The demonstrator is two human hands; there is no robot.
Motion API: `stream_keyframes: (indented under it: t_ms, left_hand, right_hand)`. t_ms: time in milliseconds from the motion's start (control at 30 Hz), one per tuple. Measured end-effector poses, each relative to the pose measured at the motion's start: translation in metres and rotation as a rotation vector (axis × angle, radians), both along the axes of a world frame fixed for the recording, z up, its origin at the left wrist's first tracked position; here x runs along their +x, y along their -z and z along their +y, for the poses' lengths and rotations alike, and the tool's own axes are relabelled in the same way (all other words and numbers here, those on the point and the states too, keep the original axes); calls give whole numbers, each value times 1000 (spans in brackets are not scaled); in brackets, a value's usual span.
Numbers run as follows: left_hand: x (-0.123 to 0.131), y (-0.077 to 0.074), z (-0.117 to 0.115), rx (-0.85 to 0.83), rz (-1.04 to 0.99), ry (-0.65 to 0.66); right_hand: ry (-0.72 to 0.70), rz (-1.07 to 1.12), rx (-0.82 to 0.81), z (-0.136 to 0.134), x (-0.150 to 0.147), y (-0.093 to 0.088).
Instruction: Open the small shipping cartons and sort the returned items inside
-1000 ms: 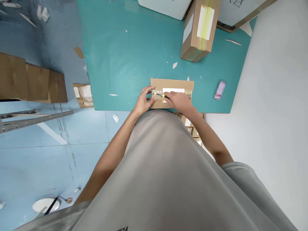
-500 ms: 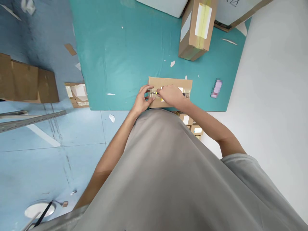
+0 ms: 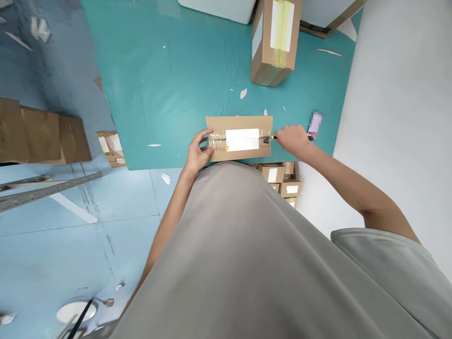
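A flat taped cardboard box [image 3: 240, 123] with a white label lies at the near edge of the teal table [image 3: 176, 84]. My left hand [image 3: 196, 149] grips the box's left end and holds it down. My right hand [image 3: 293, 140] is closed on a small yellow-and-black utility knife [image 3: 271, 137], whose tip sits at the box's right end on the clear tape seam running along the middle of the box.
A taller taped cardboard box [image 3: 273, 37] stands at the back of the table beside a white slab [image 3: 219, 8]. A small purple object [image 3: 314, 125] lies right of my hand. Small labelled boxes [image 3: 280, 181] are stacked below the table edge. Flattened cardboard [image 3: 38, 129] lies on the blue floor at left.
My right hand drew the knife along the tape seam from the box's left part to its right end. The white label is now uncovered. My left hand stayed on the left end.
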State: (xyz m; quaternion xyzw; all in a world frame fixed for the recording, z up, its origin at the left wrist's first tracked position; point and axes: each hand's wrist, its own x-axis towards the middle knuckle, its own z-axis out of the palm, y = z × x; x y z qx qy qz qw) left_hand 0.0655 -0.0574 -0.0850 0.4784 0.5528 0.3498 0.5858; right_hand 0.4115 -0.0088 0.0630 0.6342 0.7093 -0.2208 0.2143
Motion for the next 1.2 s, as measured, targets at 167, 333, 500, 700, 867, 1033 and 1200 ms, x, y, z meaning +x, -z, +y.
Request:
stream_keyframes:
  t_ms: [167,333,500,700,867,1033,1200]
  left_hand:
    - [-3,-4,-1,-39,-20,-32]
    - [-20,-1,-5,-100,-46,-189]
    - [-39,7,-8,-142,-47,-234]
    - [-62,19,-7,-146,-22,-272]
    - [-83,26,-4,-146,14,-316]
    - [-73,41,7,-137,33,-265]
    - [-11,64,22,-189,11,-176]
  right_hand:
    - [-130,-87,-92,-8,41,-18]
    - [40,269,32,-25,64,2]
    - [700,622,81,-53,49,78]
    - [1107,752,-38,-68,-1,122]
    - [1178,895,-4,-69,-24,107]
    - [1183,922,111,-69,-18,72]
    - [1024,800,256,-67,1,29]
